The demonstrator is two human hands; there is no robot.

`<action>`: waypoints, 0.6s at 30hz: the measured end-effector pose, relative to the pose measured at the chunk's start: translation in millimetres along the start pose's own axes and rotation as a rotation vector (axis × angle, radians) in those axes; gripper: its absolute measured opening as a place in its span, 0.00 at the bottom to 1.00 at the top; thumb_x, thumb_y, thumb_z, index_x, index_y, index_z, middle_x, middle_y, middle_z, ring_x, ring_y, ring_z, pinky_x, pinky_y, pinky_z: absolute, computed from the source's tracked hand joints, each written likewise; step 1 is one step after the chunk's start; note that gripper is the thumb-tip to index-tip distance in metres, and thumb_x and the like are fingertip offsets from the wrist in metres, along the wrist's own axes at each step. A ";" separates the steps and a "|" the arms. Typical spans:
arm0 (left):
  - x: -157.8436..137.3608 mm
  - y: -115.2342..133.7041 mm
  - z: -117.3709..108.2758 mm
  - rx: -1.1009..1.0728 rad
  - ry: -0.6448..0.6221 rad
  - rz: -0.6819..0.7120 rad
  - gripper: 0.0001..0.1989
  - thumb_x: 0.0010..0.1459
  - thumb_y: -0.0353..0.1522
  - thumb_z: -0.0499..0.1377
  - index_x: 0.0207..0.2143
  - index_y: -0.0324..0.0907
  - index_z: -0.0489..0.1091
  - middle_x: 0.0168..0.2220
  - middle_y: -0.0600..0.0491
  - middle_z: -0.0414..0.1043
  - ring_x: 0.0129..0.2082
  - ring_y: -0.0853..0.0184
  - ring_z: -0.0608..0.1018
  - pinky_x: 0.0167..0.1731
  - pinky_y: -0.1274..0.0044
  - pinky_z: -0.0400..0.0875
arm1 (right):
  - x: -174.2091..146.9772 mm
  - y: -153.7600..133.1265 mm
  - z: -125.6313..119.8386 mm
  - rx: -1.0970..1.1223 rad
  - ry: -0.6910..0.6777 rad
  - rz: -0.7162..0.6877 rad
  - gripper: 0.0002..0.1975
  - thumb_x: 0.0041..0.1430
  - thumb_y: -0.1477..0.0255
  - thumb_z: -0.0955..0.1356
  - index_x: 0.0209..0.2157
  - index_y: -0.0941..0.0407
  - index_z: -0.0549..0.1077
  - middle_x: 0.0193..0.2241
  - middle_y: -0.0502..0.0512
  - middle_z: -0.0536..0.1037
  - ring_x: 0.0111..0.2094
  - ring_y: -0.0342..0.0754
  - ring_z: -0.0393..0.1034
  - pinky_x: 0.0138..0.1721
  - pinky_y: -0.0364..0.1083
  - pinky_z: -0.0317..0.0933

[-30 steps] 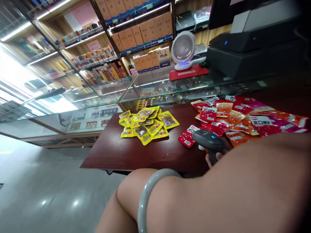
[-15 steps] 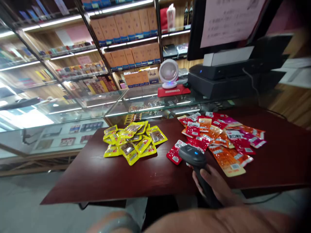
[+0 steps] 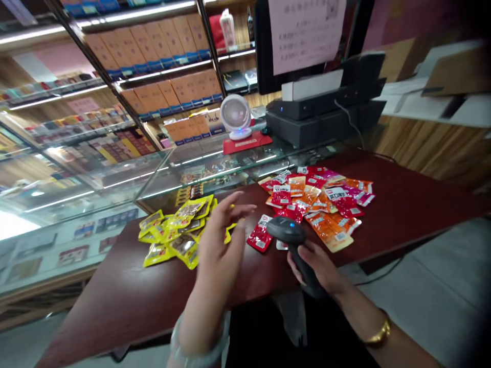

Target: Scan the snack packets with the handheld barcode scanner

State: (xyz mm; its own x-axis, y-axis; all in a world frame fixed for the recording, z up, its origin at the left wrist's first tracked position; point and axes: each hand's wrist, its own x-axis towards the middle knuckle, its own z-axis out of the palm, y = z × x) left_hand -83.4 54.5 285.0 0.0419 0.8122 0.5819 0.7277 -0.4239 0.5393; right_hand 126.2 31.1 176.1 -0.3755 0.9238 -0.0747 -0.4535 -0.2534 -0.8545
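Clutching a dark-grey, pistol-shaped plastic scanner [image 3: 288,231] by its handle [image 3: 312,287] in the right hand [image 3: 320,263], prob for easier aiming, over a reddish-brown wooden table [image 3: 115,291]; seemingly holding nothing in the blurry, spread left hand [image 3: 220,255] near glossy yellow packets [image 3: 185,244].

Pink sign [image 3: 307,38], red packets [image 3: 260,235]: too blurred to read

Left hand [image 3: 221,250] blurred, yellow packets [image 3: 186,213] partly hidden
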 end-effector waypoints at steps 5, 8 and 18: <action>-7.3 -19.9 46.2 0.441 -0.462 -0.193 0.27 0.51 0.49 0.63 0.45 0.39 0.70 0.44 0.37 0.72 0.49 0.48 0.74 0.50 0.64 0.67 | 0.9 0.9 -0.8 0.049 0.052 -0.063 0.25 0.56 0.51 0.70 0.45 0.56 0.70 0.21 0.47 0.71 0.15 0.39 0.61 0.14 0.38 0.57; -5.6 -32.0 68.1 0.525 -0.565 -0.223 0.28 0.46 0.50 0.66 0.40 0.38 0.70 0.45 0.35 0.72 0.50 0.46 0.73 0.48 0.64 0.66 | 2.1 0.2 -1.4 0.047 0.060 -0.066 0.26 0.55 0.50 0.70 0.46 0.56 0.69 0.20 0.46 0.70 0.15 0.40 0.60 0.13 0.39 0.56; 49.9 -87.0 97.2 -0.520 -0.196 -0.613 0.11 0.59 0.34 0.56 0.43 0.39 0.67 0.36 0.48 0.77 0.33 0.65 0.78 0.37 0.72 0.72 | 10.0 -23.4 -11.8 -0.022 0.084 -0.089 0.21 0.53 0.53 0.72 0.34 0.56 0.68 0.22 0.48 0.72 0.16 0.40 0.64 0.15 0.39 0.58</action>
State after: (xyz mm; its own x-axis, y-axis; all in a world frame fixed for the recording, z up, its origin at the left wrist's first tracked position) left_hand -78.0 170.9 208.0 -0.1052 0.9944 0.0024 0.2530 0.0244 0.9672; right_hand 142.6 49.6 189.3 -0.2648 0.9634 -0.0405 -0.4640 -0.1642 -0.8705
